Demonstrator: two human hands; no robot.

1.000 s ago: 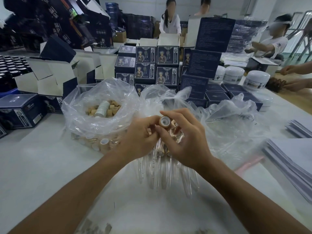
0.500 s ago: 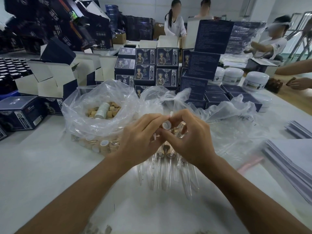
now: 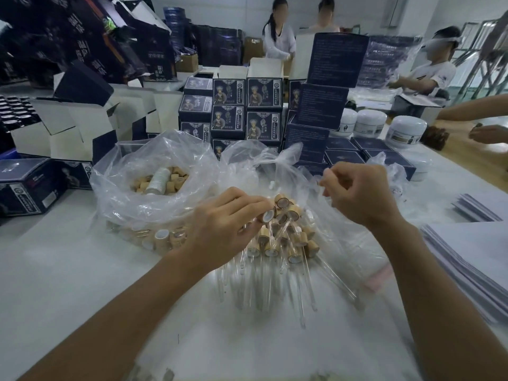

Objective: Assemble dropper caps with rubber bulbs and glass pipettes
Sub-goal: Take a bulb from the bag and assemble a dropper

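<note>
Just below the centre of the frame the left hand (image 3: 222, 224) pinches a wooden dropper cap (image 3: 268, 215) at its fingertips, the cap's white inside turned toward the camera; directly beneath it lies a pile of assembled droppers (image 3: 283, 243), wooden caps bunched together and glass pipettes (image 3: 302, 292) fanning down toward the lower frame on the white worktop (image 3: 68, 284); right of centre the right hand (image 3: 357, 193) is raised with fingers curled, apart from the left, over crumpled clear plastic (image 3: 324, 232); whether it holds anything cannot be told; at left of centre an open plastic bag (image 3: 154, 171) holds loose wooden caps; dark printed boxes (image 3: 247, 105) stack across the upper middle; white jars (image 3: 404, 130) stand at upper right.
</note>
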